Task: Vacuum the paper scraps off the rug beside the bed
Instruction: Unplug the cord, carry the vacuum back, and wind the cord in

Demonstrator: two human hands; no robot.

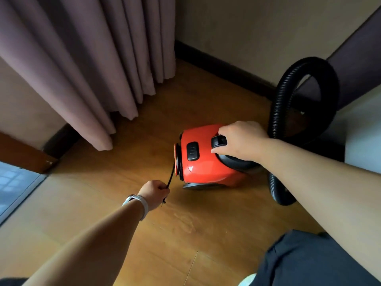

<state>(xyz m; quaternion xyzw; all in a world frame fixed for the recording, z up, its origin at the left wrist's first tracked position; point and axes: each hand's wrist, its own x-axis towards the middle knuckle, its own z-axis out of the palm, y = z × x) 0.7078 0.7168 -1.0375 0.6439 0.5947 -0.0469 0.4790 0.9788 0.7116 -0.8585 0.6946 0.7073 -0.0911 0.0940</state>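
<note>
1. Here's the red vacuum cleaner [206,164], sitting on the wooden floor [144,223] near the corner of the room, with its black power button [192,151] facing up.
2. The right hand [243,141] is down on top of the machine. Its fingers [223,132] and thumb are curled round the black carry handle [219,140], a firm grasp.
3. Over to the left hand [153,193], lower and closer to the camera. Its fingers [162,188] are clenched on the thin black power cord [170,176].
4. That cord runs in a straight line from the fist up to the round, orange-rimmed end of the vacuum cleaner. A short bit of it pokes out below the fist, just above the floor.
5. There's a pale wristband [142,203] on the left wrist.
6. The black ribbed hose [276,120] rises from the floor just right of the machine and arches into a tall loop behind the right forearm.
7. Mauve curtains [92,69] hang at upper left, their hems just above the floor, well apart from the vacuum cleaner.
8. A dark skirting board [216,65] runs along the far wall behind the machine.
9. At lower right, a dark trouser leg [309,261] fills the corner of the view.
</note>
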